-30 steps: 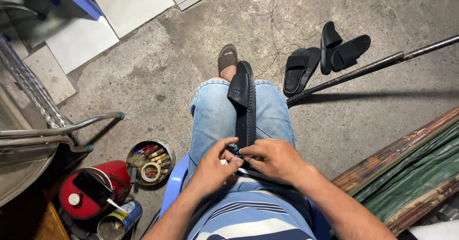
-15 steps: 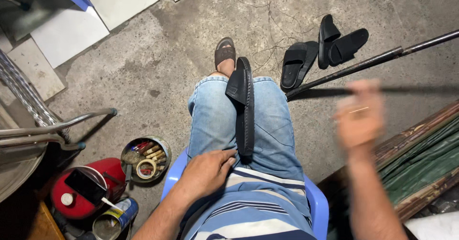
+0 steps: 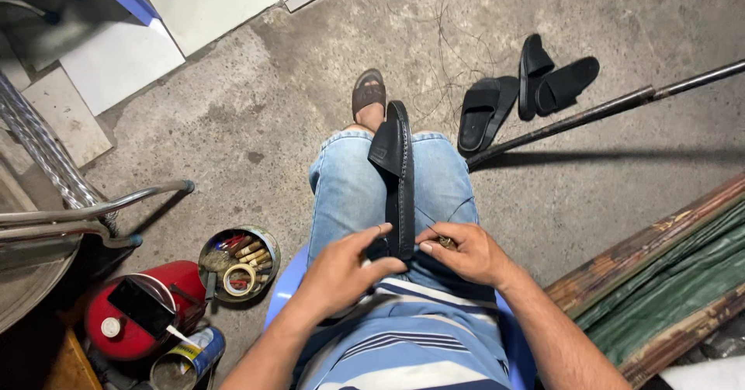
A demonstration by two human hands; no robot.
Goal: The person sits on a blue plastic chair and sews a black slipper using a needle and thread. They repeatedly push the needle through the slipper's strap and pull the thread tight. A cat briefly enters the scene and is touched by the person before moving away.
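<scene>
Two hands meet at the near end of a black sandal [image 3: 400,176] that lies along the lap. The left hand [image 3: 341,270] is curled around that end from its own side, thumb and fingers gripping the sole, while the right hand [image 3: 466,252] pinches something small at the sandal's edge with fingertips drawn narrow (a needle, perhaps; it is too small to tell). A thin thread seems to run near those fingertips. The sandal's long axis points straight away from the body, over the jeans [image 3: 349,192] toward the knee, strap end farthest off, so both hands work the heel end and neither is clearly the nearer. Beyond the knee a foot wears a brown sandal [image 3: 369,91]. To the right, on the concrete floor [image 3: 256,87], lie more black sandals [image 3: 528,87] beside a dark pole [image 3: 605,110]. To the left sit a tin [image 3: 237,264] of tape and tools and a red canister [image 3: 136,312].
</scene>
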